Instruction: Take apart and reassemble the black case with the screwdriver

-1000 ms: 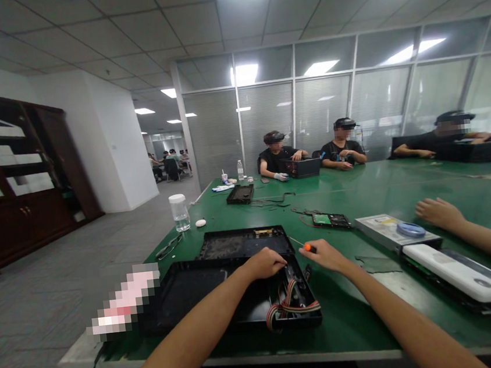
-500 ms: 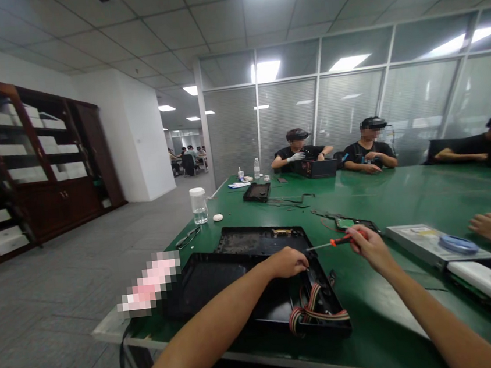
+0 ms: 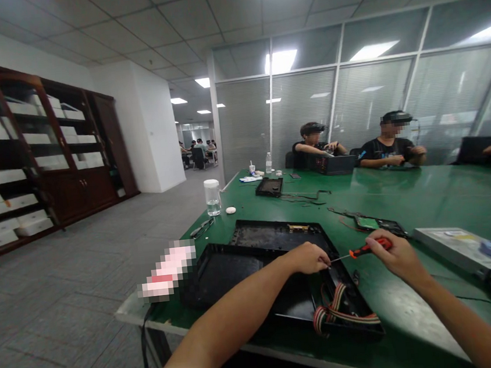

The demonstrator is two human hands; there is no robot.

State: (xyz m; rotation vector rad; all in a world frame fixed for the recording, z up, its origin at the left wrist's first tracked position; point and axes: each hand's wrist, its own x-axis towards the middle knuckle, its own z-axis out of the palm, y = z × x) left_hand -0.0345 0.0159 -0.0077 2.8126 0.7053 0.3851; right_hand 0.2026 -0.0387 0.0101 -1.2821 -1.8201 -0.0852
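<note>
Screwdriver (image 3: 368,248), orange-handled, sits clamped in our right hand (image 3: 396,256), its tip meeting the closed left hand (image 3: 310,257) over the black case (image 3: 255,276) on the counter (image 3: 404,190). A slip could jab those fingers or nick the ribbon cable (image 3: 340,308).

The screwdriver (image 3: 368,248) is showing an orange-red handle with black patches and a thin silver shaft. The open case (image 3: 255,276) is lying black and matte, and the ribbon cable (image 3: 340,308) in it is running in stripes of red, white, grey and dark bands (the exact order is too blurred to tell). The table (image 3: 426,194) is wearing a deep green top with a pale grey edge. The jar (image 3: 212,197) is standing clear with a white lid. The cabinet (image 3: 67,161) is glowing dark reddish brown, holding white boxes.
</note>
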